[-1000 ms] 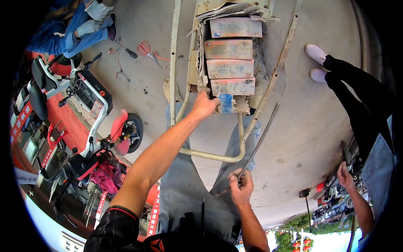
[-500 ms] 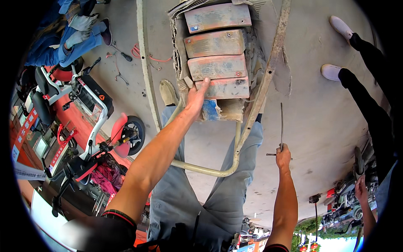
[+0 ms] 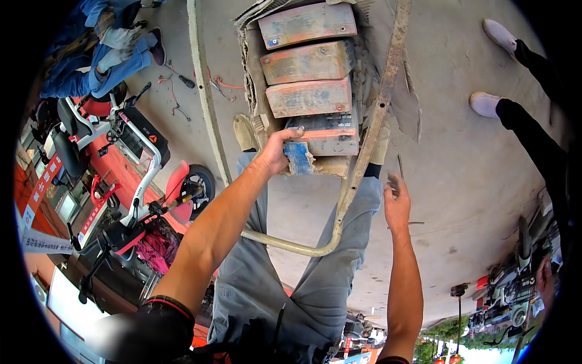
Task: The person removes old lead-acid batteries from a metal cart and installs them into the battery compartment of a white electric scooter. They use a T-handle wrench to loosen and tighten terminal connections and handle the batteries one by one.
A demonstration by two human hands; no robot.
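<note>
A torn cardboard box [image 3: 254, 67] holds a row of worn, dusty block-shaped batteries, among them a grey one [image 3: 309, 25], a brown one [image 3: 308, 62] and a reddish one [image 3: 309, 98]. The nearest battery [image 3: 330, 134] leans towards me, its dark upper face showing. My left hand [image 3: 276, 153] is closed at its left end, thumb on top; its other fingers are hidden. Blue-printed torn cardboard [image 3: 299, 159] sits beside that hand. Right of the box, my right hand [image 3: 397, 203] is loosely open, fingers apart, in front of a thin metal T-handled tool [image 3: 399, 164].
A rusty cream metal frame [image 3: 291, 246] surrounds the box and bends across my legs. A white electric bike [image 3: 145, 170] stands left. Cables and a screwdriver [image 3: 187, 81] lie on the floor [image 3: 448, 182]. A gloved person [image 3: 118, 45] is far left; another's legs [image 3: 521, 127] are right.
The nearest battery has tipped towards me, opening a gap behind it, and my left hand has moved down with it. My right hand has loosened from the tool and shifted upward and left.
</note>
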